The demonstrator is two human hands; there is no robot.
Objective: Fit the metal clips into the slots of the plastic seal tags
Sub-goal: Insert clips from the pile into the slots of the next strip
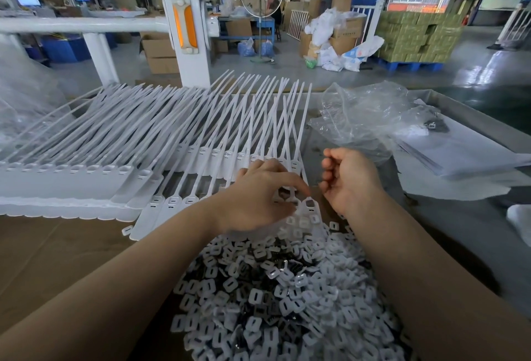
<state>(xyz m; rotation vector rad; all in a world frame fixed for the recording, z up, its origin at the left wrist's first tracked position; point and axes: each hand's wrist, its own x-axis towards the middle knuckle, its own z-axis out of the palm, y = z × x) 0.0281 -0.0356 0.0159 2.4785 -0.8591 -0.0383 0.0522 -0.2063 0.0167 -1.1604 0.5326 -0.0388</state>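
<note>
Head view: my left hand [258, 197] presses curled fingers onto the end seal tag [310, 205], the last in the row of seal tags [172, 202] just beyond the clip pile [273, 289]. My right hand [349, 181] hovers beside that tag, fingers loosely curled; whether they pinch a clip I cannot tell. A crooked clip could jam in the slot, or the tag might slide.

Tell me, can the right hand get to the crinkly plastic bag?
Probably yes. The right hand hangs just in front of the clear plastic bag, with nothing between them, and seems to hold nothing.
</note>
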